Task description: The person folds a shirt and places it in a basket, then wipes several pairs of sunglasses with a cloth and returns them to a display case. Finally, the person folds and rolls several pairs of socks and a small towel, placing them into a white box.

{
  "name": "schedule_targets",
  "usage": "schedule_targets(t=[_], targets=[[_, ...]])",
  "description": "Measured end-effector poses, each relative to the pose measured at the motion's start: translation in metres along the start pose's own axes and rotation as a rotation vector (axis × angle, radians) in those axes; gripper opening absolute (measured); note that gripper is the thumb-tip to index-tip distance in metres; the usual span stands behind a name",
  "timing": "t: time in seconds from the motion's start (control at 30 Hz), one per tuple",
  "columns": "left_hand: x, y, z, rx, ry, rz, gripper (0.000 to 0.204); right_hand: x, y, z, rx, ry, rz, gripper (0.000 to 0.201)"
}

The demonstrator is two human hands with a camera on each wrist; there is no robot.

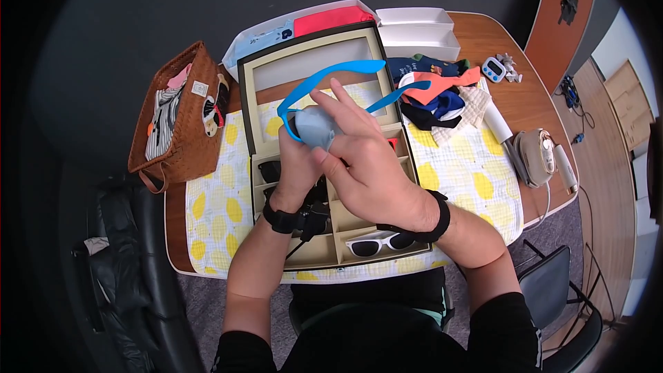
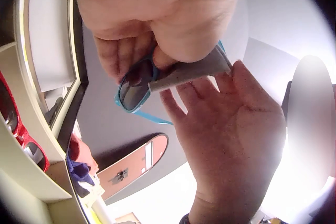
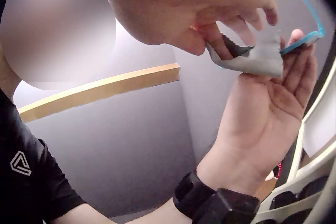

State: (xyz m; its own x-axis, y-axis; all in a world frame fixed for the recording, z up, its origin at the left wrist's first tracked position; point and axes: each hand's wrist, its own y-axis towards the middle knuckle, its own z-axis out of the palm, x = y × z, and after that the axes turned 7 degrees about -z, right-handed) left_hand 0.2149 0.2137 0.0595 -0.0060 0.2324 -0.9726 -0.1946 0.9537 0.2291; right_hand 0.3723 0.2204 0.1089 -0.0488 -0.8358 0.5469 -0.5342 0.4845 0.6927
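Over an opened eyewear case [image 1: 336, 249], my left hand [image 1: 295, 169] grips a pair of blue-framed sunglasses [image 1: 324, 72] by the front, both temples spread outward. My right hand [image 1: 373, 166] pinches a light grey cloth [image 1: 316, 128] against one lens, thumb and fingers on either side. In the left wrist view the other dark lens [image 2: 135, 85] is uncovered beside the cloth [image 2: 191, 73]. The right wrist view shows the cloth [image 3: 257, 64] folded around my right fingertips, above my left palm [image 3: 252, 113]. White sunglasses [image 1: 380, 244] lie in a front compartment of the case.
Red sunglasses [image 2: 21, 134] and dark sunglasses [image 1: 269, 171] sit in other compartments. A woven basket [image 1: 183, 131] of clothes stands left. To the right are a pile of clothes [image 1: 442, 100], a timer [image 1: 494, 69] and a beige handheld appliance [image 1: 535, 155]. White trays [image 1: 418, 41] stand behind.
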Motion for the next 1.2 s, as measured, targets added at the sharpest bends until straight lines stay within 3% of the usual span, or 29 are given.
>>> schedule_targets(t=[0.1,0.23,0.4,0.57,0.63,0.8,0.93,1.0,1.13,1.2], targets=[[0.009,0.002,-0.004,0.151,0.250,0.131,0.030,-0.003,-0.001,0.006,-0.047,0.117,0.007,0.023],[-0.005,-0.002,0.002,0.142,0.378,0.165,0.032,-0.009,-0.001,0.009,-0.113,0.060,0.005,0.024],[0.001,-0.002,0.003,0.103,0.184,0.074,0.033,-0.003,0.000,0.004,-0.055,0.048,0.015,0.024],[0.001,0.000,-0.002,0.155,0.272,0.097,0.036,-0.003,-0.001,0.003,-0.012,0.071,0.011,0.024],[0.000,-0.001,0.000,0.173,0.324,0.123,0.037,-0.006,-0.001,0.008,-0.088,0.104,0.004,0.024],[-0.001,-0.002,0.000,0.185,0.029,0.026,0.044,0.000,-0.001,0.004,-0.024,0.067,0.004,0.024],[-0.004,-0.003,0.000,0.193,-0.023,-0.015,0.045,0.007,-0.002,0.004,-0.024,0.025,-0.002,0.023],[-0.006,-0.003,0.005,0.117,0.176,0.142,0.042,0.001,0.000,0.006,-0.058,0.007,0.007,0.022],[-0.002,-0.004,0.002,0.171,0.035,0.060,0.039,-0.006,0.001,0.007,-0.072,-0.087,0.007,0.022],[-0.010,-0.006,0.009,-0.082,0.005,0.048,0.025,-0.002,-0.001,0.007,-0.033,-0.080,0.014,0.020]])
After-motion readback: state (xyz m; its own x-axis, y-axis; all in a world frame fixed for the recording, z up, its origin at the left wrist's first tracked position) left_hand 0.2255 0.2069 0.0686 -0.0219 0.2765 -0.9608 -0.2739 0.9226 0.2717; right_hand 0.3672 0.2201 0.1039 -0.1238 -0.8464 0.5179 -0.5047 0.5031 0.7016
